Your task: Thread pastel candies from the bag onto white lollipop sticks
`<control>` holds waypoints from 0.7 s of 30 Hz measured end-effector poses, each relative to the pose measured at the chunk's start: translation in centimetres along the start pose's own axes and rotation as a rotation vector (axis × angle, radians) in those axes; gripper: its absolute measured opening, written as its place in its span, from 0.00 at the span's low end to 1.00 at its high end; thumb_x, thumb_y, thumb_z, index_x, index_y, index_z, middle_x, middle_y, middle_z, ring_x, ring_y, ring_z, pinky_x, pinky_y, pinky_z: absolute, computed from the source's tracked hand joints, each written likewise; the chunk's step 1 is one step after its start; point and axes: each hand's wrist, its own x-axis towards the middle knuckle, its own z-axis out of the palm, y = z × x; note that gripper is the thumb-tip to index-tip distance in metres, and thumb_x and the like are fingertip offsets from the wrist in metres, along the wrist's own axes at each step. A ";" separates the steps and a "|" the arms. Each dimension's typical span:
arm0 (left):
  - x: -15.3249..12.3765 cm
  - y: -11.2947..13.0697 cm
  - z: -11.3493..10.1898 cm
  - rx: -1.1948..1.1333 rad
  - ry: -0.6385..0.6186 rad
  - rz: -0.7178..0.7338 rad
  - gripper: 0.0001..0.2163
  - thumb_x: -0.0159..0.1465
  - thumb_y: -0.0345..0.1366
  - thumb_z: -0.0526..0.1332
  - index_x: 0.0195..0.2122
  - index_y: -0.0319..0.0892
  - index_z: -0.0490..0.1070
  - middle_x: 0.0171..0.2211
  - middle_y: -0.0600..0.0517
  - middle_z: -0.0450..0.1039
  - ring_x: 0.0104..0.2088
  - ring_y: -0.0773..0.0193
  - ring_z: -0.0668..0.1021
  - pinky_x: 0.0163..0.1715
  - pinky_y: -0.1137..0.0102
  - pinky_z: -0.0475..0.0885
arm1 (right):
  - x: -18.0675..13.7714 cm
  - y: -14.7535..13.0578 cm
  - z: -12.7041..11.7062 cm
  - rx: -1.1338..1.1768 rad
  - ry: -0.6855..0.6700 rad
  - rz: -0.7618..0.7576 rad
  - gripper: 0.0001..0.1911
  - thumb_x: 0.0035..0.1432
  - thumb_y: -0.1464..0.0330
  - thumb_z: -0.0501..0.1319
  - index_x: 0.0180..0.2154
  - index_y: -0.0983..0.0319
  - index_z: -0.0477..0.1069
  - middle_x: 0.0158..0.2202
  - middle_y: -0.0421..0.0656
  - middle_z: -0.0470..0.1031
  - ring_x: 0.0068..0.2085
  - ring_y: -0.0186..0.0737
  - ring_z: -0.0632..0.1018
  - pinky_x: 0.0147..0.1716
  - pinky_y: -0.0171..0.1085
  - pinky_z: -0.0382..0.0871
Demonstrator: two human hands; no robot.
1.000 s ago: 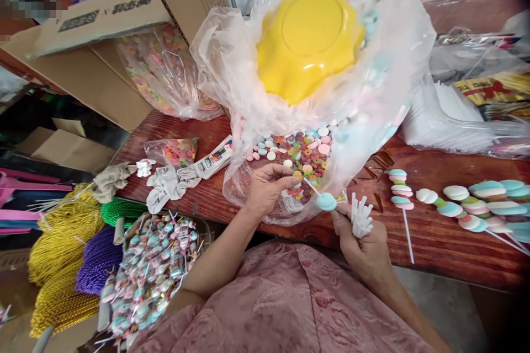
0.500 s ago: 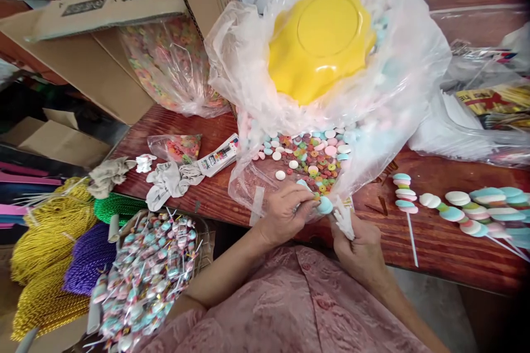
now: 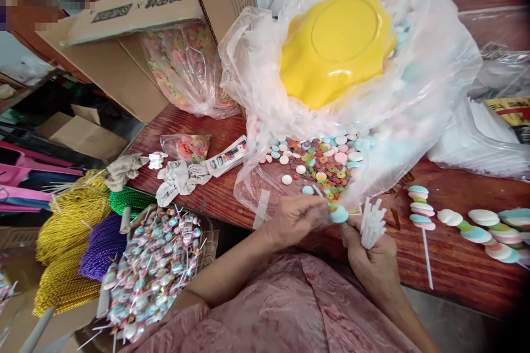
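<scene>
My left hand [image 3: 296, 220] is closed, its fingertips pinched at a skewer of candy, where a blue marshmallow [image 3: 339, 214] and a green gummy ring show. A pale stick end shows just above those fingertips. My right hand [image 3: 370, 259] grips a bundle of white sticks [image 3: 372, 223], its thumb close beside the blue marshmallow. Behind both hands, loose marshmallow discs [image 3: 287, 179] and gummy rings [image 3: 331, 168] lie on clear plastic. A finished-looking marshmallow skewer [image 3: 422, 208] rests on the table to the right, beside several more [image 3: 476, 233].
An upturned yellow bowl [image 3: 337, 47] sits on a large plastic bag of marshmallows [image 3: 430, 99]. A cardboard box [image 3: 103, 71] holds bagged gummy rings. Gloves [image 3: 174, 179] lie on the left. Below are a basket of wrapped skewers [image 3: 153, 265] and gold twist ties [image 3: 62, 231].
The view has shifted, so the scene sits further right. My left fingers no longer show a blue marshmallow at their tips. The bundle in my right hand has turned and shows more fully.
</scene>
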 end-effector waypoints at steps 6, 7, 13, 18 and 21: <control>4.0 -2.8 -4.9 0.665 -0.018 -0.110 0.05 0.63 0.32 0.64 0.31 0.42 0.80 0.33 0.48 0.76 0.37 0.58 0.76 0.44 0.61 0.73 | 0.5 1.9 -2.2 0.054 0.104 0.120 0.07 0.62 0.64 0.62 0.36 0.59 0.78 0.19 0.37 0.68 0.18 0.33 0.67 0.17 0.33 0.62; 4.1 -3.2 -5.0 0.757 -0.074 -0.104 0.06 0.63 0.32 0.64 0.30 0.42 0.79 0.34 0.47 0.75 0.38 0.57 0.76 0.45 0.60 0.72 | 0.4 2.0 -2.3 0.042 0.109 0.115 0.07 0.62 0.64 0.62 0.36 0.59 0.79 0.19 0.36 0.68 0.18 0.33 0.67 0.17 0.33 0.62; 4.8 -4.6 -5.1 0.777 0.006 -0.024 0.08 0.66 0.28 0.58 0.32 0.41 0.75 0.33 0.49 0.74 0.37 0.60 0.75 0.43 0.65 0.70 | -0.2 2.4 -1.6 0.037 0.037 0.024 0.07 0.63 0.66 0.62 0.35 0.60 0.77 0.19 0.36 0.68 0.18 0.33 0.66 0.18 0.35 0.64; 6.5 -3.9 -6.5 0.774 -0.049 -0.069 0.10 0.69 0.32 0.58 0.31 0.40 0.75 0.33 0.49 0.74 0.37 0.61 0.75 0.45 0.64 0.70 | 0.1 1.9 -2.1 -0.015 0.039 -0.052 0.06 0.63 0.68 0.60 0.36 0.59 0.76 0.20 0.36 0.70 0.19 0.33 0.68 0.18 0.33 0.63; 5.6 -3.2 -6.5 0.839 -0.174 -0.121 0.09 0.68 0.34 0.59 0.32 0.40 0.77 0.34 0.48 0.73 0.38 0.59 0.74 0.44 0.63 0.70 | 0.1 1.9 -2.4 -0.023 0.069 -0.083 0.07 0.63 0.68 0.60 0.41 0.59 0.77 0.24 0.37 0.74 0.21 0.34 0.71 0.21 0.32 0.66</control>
